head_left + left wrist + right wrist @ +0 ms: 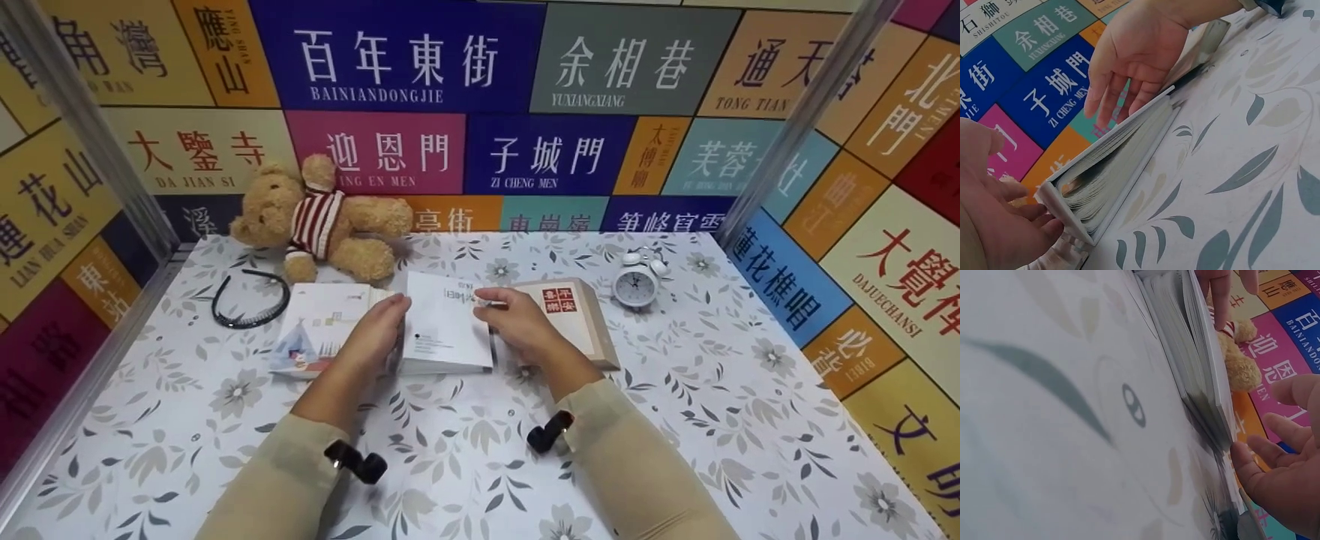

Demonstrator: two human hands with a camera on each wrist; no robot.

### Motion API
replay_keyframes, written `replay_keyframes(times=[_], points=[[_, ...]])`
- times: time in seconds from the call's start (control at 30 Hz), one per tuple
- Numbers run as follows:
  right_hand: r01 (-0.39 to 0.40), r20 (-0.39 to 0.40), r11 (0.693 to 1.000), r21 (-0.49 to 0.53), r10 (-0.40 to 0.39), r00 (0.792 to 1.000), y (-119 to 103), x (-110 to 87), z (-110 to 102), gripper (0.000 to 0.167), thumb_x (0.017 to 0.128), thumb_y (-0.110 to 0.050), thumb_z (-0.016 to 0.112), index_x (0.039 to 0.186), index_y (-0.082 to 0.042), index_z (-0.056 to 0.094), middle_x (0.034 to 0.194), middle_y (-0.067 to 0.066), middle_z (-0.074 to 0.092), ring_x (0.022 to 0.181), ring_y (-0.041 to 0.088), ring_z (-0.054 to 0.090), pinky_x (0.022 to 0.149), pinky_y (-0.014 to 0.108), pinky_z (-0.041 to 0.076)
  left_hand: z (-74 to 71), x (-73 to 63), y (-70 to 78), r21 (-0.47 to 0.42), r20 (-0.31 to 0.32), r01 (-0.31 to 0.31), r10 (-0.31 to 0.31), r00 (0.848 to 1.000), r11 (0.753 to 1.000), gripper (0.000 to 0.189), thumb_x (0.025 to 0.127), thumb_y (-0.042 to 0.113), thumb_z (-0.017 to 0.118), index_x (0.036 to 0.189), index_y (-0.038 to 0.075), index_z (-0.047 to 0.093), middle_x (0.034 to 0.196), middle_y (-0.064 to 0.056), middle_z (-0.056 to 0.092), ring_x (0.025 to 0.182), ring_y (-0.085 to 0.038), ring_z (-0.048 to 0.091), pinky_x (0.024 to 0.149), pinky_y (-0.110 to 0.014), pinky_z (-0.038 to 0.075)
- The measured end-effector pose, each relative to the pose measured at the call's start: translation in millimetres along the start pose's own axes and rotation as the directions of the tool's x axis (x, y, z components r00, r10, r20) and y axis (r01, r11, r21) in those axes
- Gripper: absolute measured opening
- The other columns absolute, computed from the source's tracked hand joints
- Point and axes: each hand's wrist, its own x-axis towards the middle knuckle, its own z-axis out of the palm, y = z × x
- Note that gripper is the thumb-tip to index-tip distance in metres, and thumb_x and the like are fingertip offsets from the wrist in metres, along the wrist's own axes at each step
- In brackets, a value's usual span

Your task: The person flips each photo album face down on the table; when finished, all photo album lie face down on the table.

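A white book with dark print on its cover lies closed on the table between two other books. My left hand is at its left edge, fingers loosely bent; in the left wrist view the fingertips reach the book's spine. Over the upper right corner of the cover hovers my right hand, with its fingers relaxed. The right wrist view has one fingertip right at the book's edge. Neither hand grips anything.
To the left lies a book with a tent picture; on the right is a tan book with red characters. Behind are a black headband and a teddy bear on its side. A white alarm clock stands at the back right.
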Motion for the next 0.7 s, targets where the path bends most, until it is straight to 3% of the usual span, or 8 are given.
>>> replay_keyframes(times=[0.23, 0.47, 0.7], points=[[0.053, 0.002, 0.995, -0.081, -0.053, 0.999, 0.9, -0.9, 1.4, 0.047, 0.101, -0.024, 0.075, 0.146, -0.019, 0.067, 0.152, 0.001, 0.063, 0.145, 0.022, 0.057, 0.125, 0.04, 0.045, 0.7, -1.8, -0.2, 0.116, -0.054, 0.006, 0.0, 0.999, 0.993, 0.065, 0.111, 0.042, 0.048, 0.165, 0.006, 0.04, 0.174, -0.015, 0.038, 0.166, -0.031, 0.027, 0.138, -0.046, 0.018], [0.096, 0.088, 0.988, -0.121, -0.086, 0.992, -2.4, -4.3, 4.9, 0.055, 0.1, -0.028, 0.076, 0.152, -0.02, 0.061, 0.159, 0.004, 0.059, 0.154, 0.025, 0.049, 0.133, 0.043, 0.035, 0.0, -3.2, 3.7, -0.03, -0.07, 0.006, -0.008, 0.997, 1.0, 0.06, 0.112, 0.034, 0.049, 0.164, 0.007, 0.041, 0.175, -0.016, 0.034, 0.165, -0.033, 0.029, 0.136, -0.048, 0.025], [0.138, 0.159, 0.984, -0.116, -0.119, 0.98, -4.6, -8.7, 2.3, 0.063, 0.1, -0.029, 0.076, 0.156, -0.012, 0.056, 0.165, 0.009, 0.052, 0.158, 0.027, 0.044, 0.133, 0.042, 0.034, 2.2, -3.8, 4.4, -0.1, -0.003, -0.022, 0.022, 1.0, 0.995, 0.054, 0.114, 0.026, 0.043, 0.166, 0.013, 0.039, 0.177, -0.011, 0.031, 0.167, -0.027, 0.021, 0.139, -0.045, 0.016]])
